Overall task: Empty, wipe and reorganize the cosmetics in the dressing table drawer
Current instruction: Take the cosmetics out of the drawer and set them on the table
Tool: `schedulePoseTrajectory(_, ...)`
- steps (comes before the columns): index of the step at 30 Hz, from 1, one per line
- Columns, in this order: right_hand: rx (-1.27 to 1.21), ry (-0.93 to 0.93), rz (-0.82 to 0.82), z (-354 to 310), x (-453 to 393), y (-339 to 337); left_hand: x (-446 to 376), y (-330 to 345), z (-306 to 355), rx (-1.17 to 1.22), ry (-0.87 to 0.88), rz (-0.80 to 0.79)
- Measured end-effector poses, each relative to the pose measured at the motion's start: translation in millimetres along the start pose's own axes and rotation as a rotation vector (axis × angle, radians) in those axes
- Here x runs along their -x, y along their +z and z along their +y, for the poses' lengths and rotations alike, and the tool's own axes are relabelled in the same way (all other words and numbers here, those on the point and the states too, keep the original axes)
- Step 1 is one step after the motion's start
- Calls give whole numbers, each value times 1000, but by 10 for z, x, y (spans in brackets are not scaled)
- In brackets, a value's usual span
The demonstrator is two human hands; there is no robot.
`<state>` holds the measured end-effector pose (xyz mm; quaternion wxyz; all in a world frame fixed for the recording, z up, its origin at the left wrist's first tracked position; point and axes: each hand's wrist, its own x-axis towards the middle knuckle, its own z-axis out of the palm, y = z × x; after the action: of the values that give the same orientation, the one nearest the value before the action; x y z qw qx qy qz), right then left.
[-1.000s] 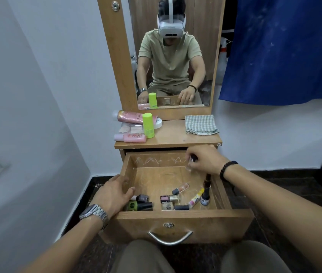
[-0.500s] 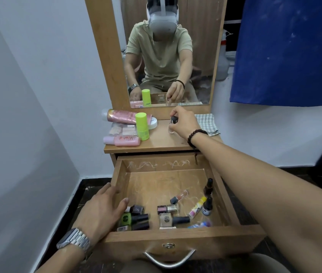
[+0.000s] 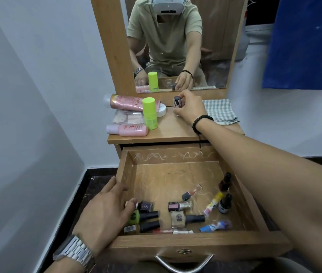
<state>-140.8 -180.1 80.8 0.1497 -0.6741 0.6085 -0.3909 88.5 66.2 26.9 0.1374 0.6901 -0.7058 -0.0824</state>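
Note:
The wooden drawer [image 3: 197, 246] is pulled out below the dressing table top [image 3: 168, 133]. Several small nail polish bottles and vials lie near its front, among them a green bottle [image 3: 134, 217] and a beige square bottle [image 3: 178, 218]. My right hand [image 3: 190, 108] is over the table top, fingers closed on a small clear bottle with a dark cap [image 3: 177, 101], held upright just at the surface. My left hand [image 3: 107, 213] rests flat over the drawer's left front corner, fingers spread, touching the bottles there but gripping none.
On the table top stand a lime green tube [image 3: 149, 113], pink tubes [image 3: 127, 102], a pink bottle [image 3: 130, 130], a white round tin [image 3: 161, 110] and a folded checked cloth [image 3: 220, 112]. A mirror [image 3: 175, 44] rises behind. A white wall lies left, a blue curtain right.
My right hand lifted the small dark-capped bottle out of the drawer and carried it up to the table top. My left hand stayed at the drawer's left front corner.

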Motion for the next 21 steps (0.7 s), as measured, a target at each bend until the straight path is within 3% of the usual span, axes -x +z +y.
schedulePoseTrajectory(12,167,-2,-17,-34,-193,196,-13,-25,38,-46,-16,-20)
schedulePoseTrajectory(21,144,35,-25,-46,-257,248,-5,-46,61,-18,-9,-22)
